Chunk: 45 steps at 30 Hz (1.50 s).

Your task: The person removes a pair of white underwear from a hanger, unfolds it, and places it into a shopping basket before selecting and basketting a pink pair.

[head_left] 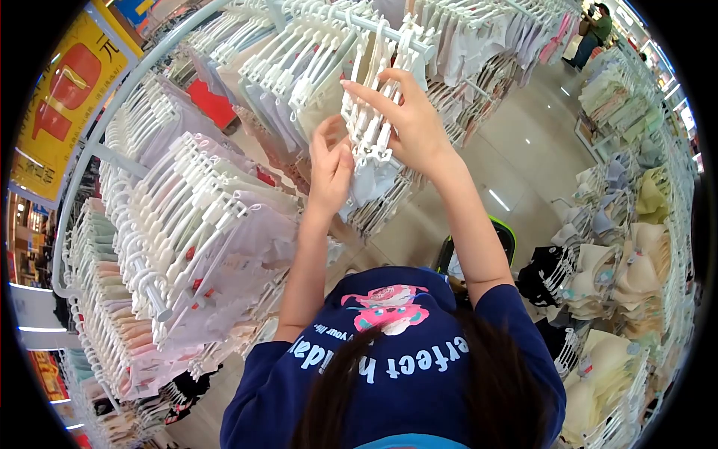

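Note:
A bunch of white plastic clip hangers hangs at the end of an upper rack rail, with a pale garment below them. My right hand is closed on the right side of this bunch, its fingers reaching across the front. At the left edge of the same hangers is my left hand, fingers curled and thumb bent in. Whatever lies inside those curled fingers is hidden. More light garments on white hangers crowd the rail just left of my hands.
Another rail packed with pale underwear on hangers runs along the left. A yellow price sign stands at upper left. Bras hang on the right-hand display. A green-rimmed black object is beside my right arm. A person stands far off in the aisle.

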Each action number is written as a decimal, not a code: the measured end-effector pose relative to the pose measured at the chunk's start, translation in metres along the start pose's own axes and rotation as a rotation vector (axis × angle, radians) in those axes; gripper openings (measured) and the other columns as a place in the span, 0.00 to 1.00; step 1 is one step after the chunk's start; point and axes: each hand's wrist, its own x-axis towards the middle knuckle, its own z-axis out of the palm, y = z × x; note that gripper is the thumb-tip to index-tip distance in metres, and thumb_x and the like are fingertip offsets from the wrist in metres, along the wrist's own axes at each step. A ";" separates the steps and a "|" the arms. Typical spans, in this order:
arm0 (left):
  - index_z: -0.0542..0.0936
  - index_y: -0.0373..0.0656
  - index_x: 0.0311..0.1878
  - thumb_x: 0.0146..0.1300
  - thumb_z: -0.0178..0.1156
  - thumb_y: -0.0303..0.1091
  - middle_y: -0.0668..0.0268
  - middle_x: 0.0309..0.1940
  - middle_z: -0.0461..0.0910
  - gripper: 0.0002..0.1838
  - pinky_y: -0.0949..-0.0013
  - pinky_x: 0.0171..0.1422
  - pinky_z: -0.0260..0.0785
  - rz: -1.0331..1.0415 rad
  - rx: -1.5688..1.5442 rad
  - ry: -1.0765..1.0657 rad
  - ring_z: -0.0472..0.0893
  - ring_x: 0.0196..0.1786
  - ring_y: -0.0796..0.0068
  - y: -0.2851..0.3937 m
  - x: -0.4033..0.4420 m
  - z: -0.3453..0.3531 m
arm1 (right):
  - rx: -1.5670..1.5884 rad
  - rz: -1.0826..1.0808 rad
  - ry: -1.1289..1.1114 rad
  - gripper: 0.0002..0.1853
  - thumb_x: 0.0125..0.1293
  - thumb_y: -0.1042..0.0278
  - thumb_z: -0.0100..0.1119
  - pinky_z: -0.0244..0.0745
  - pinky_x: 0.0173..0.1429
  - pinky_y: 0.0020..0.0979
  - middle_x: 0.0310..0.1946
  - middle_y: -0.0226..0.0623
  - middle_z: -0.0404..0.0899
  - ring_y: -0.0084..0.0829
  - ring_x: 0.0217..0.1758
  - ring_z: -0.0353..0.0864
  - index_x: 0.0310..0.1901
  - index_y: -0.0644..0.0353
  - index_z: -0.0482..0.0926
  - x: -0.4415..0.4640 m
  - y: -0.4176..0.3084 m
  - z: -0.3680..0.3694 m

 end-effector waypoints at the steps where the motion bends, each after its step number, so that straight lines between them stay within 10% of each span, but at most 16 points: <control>1: 0.78 0.38 0.48 0.69 0.42 0.43 0.54 0.62 0.56 0.21 0.58 0.63 0.52 0.032 0.062 -0.001 0.59 0.62 0.59 0.005 0.003 -0.004 | -0.013 0.005 -0.005 0.34 0.43 0.81 0.60 0.71 0.43 0.33 0.47 0.41 0.67 0.40 0.43 0.72 0.55 0.37 0.73 0.001 0.000 0.000; 15: 0.85 0.46 0.39 0.68 0.43 0.47 0.57 0.71 0.44 0.22 0.50 0.71 0.28 0.101 0.258 0.012 0.38 0.72 0.48 -0.003 0.020 -0.015 | -0.198 -0.046 -0.122 0.21 0.47 0.71 0.61 0.73 0.39 0.35 0.36 0.36 0.67 0.38 0.39 0.73 0.46 0.44 0.76 0.020 0.005 -0.009; 29: 0.78 0.52 0.53 0.57 0.59 0.34 0.55 0.65 0.56 0.18 0.55 0.67 0.47 0.116 0.563 0.276 0.57 0.65 0.52 -0.009 0.041 -0.039 | 0.139 0.325 -0.211 0.14 0.49 0.75 0.55 0.69 0.45 0.27 0.36 0.31 0.68 0.32 0.42 0.72 0.38 0.48 0.78 0.017 -0.002 -0.028; 42: 0.63 0.38 0.62 0.55 0.60 0.31 0.50 0.59 0.59 0.31 0.58 0.63 0.53 0.128 0.629 0.513 0.62 0.59 0.55 -0.009 0.038 -0.038 | 0.131 0.123 -0.134 0.16 0.44 0.78 0.56 0.68 0.41 0.30 0.33 0.33 0.67 0.33 0.36 0.70 0.37 0.53 0.76 0.011 0.012 -0.023; 45: 0.61 0.34 0.62 0.54 0.61 0.30 0.51 0.54 0.65 0.33 0.60 0.59 0.58 0.097 0.261 0.526 0.68 0.53 0.57 -0.009 0.034 -0.028 | 0.160 0.138 -0.115 0.15 0.44 0.78 0.55 0.68 0.41 0.30 0.32 0.33 0.67 0.33 0.36 0.70 0.37 0.53 0.76 0.011 0.010 -0.020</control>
